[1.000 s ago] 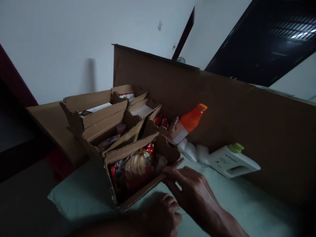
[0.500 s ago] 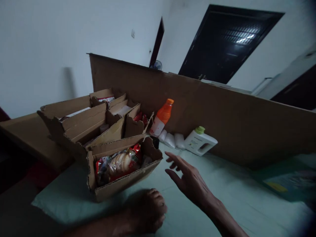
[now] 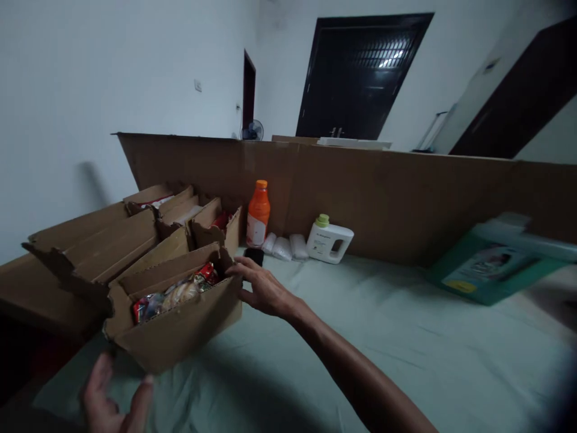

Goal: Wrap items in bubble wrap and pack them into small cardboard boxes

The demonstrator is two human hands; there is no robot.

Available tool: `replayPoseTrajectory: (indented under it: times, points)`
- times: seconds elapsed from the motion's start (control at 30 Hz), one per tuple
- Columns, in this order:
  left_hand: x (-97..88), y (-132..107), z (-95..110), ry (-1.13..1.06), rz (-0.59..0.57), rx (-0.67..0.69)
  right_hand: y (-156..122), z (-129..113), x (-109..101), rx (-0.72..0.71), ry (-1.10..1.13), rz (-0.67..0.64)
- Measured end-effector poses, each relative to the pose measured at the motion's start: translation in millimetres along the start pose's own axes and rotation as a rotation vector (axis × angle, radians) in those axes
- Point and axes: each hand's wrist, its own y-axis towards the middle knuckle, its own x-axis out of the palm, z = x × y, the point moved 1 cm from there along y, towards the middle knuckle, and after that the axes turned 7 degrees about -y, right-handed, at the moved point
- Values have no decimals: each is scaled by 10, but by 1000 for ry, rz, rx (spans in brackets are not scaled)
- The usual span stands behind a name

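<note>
A narrow open cardboard box (image 3: 193,337) stands on the pale green cloth (image 3: 342,349), holding snack packets (image 3: 180,291) in red and clear wrapping. My right hand (image 3: 264,287) is at its right end, fingers hooked over the top edge and thumb lower on the outside. Near the box's lower left corner is my left hand (image 3: 112,403), slightly blurred, thumb and fingers apart with nothing between them. Behind the box sits a group of divided cardboard compartments (image 3: 121,234) with packets inside.
Along a tall cardboard panel (image 3: 383,204) stand an orange-capped bottle (image 3: 258,213), several clear wrapped rolls (image 3: 282,248) and a white jug (image 3: 329,240) with a green cap. A dark object (image 3: 255,257) lies by the bottle. A large green jug (image 3: 491,264) is at the right.
My right hand has moved left onto the box's right end. My left hand has gone from a curled shape in front of the box to spread fingers by its left corner. The view has turned right.
</note>
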Motion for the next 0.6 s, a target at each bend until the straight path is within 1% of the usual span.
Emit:
replayPoseTrajectory:
  times: [0.03,0.1,0.13,0.17,0.23,0.33,0.43,0.53,0.6]
  points:
    - [55,23,3,-32,7,-79,-9,-6,22,-7,4,-4]
    - [192,37,13,-80,-31,-261,-30,-19,58,-12,27,17]
    - [254,33,22,-84,-49,-330,-46,-26,67,-13,40,38]
    - [305,23,36,-84,-61,-371,-68,-36,69,-15,49,60]
    - [373,-19,77,-95,-62,-374,-146,-71,50,-34,57,100]
    - [427,-163,144,-105,-93,-317,-374,-163,-26,-63,31,167]
    - [477,-374,190,-79,-128,-255,-729,-270,-130,-64,-58,226]
    - [537,-558,229,-108,-210,-216,-1120,-340,-217,-15,-184,253]
    - [569,-632,256,-122,-268,-216,-1340,-362,-251,22,-236,265]
